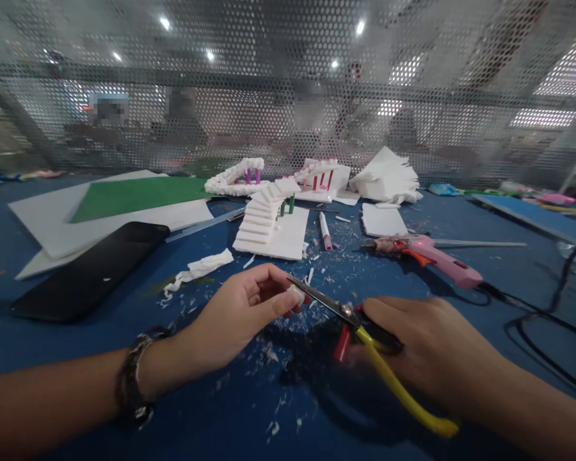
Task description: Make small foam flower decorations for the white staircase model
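Note:
My left hand (240, 314) pinches a small white piece (296, 294) between thumb and fingertips; whether it is paper or foam I cannot tell. My right hand (417, 339) is closed around a pair of scissors (333, 305) with yellow on the handles. The blades point left, their tips right at the white piece and the left fingertips. A red stick-like thing (343, 344) shows under the scissors' pivot, partly hidden. Just beyond the hands stands a small white staircase model (264, 221) with green posts on a white base.
White scraps litter the blue table (211, 397). A pink glue gun (427, 253) with a black cable lies at right, a marker (325, 232) in the middle. A black phone (93, 272) and green sheet (139, 197) lie left. White models (235, 177) stand before a perforated metal screen (269, 115).

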A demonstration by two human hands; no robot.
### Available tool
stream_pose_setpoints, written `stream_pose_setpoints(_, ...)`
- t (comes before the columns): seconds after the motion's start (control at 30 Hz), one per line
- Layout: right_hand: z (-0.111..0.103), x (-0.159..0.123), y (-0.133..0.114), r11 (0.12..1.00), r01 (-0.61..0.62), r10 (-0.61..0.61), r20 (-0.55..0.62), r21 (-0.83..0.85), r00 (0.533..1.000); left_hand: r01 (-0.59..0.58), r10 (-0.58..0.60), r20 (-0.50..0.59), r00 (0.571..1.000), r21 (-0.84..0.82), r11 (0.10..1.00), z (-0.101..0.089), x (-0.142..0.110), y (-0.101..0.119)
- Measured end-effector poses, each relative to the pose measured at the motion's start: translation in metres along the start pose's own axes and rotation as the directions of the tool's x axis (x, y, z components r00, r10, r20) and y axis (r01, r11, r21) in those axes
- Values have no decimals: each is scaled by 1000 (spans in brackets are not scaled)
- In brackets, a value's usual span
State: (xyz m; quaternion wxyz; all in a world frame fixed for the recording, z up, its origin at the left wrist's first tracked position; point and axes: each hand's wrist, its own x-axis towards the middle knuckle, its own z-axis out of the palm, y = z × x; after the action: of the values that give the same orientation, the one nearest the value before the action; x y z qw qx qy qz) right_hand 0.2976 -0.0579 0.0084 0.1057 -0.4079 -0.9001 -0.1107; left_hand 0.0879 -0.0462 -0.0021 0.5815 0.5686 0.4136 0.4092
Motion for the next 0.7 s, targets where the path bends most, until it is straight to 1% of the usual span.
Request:
stream_pose_setpoints(0.1,-1,1,0,998,-31,30,24,51,999,-7,7,8,1000,4,1000,0,1,0)
stream_pose_setpoints(0.2,-2,2,2,979,-108,97,74,172,993,-31,32,22,999,-30,999,0,1,-2)
stream_pose_setpoints(0.27,-3,4,5,965,-158,149,59,209,987,-28,31,44,999,-67,997,-1,0,-4)
stream_pose_setpoints(0.33,-3,5,8,962,-200,196,42,186,980,-14,23,74,997,-110,994,-2,-1,-5)
stream_pose_setpoints(0.37,-3,5,9,961,-224,218,51,161,975,-14,26,87,996,-133,991,-1,-1,-5)
stream_pose_setpoints(0.47,-2,6,9,959,-273,260,143,74,955,7,12,98,995,-190,982,0,0,-5)
stream_pose_setpoints(0.53,-1,7,9,956,-292,280,211,31,937,55,-29,105,994,-258,964,1,1,-3)
stream_pose_setpoints(0.6,0,7,8,956,-294,281,269,10,921,140,-96,140,986,-350,926,2,1,-2)
stream_pose_setpoints(0.67,0,7,8,961,-277,262,313,1,913,214,-149,183,972,-417,883,2,1,0)
stream_pose_setpoints(0.7,0,7,8,965,-261,246,328,3,912,232,-160,196,968,-435,870,1,1,0)
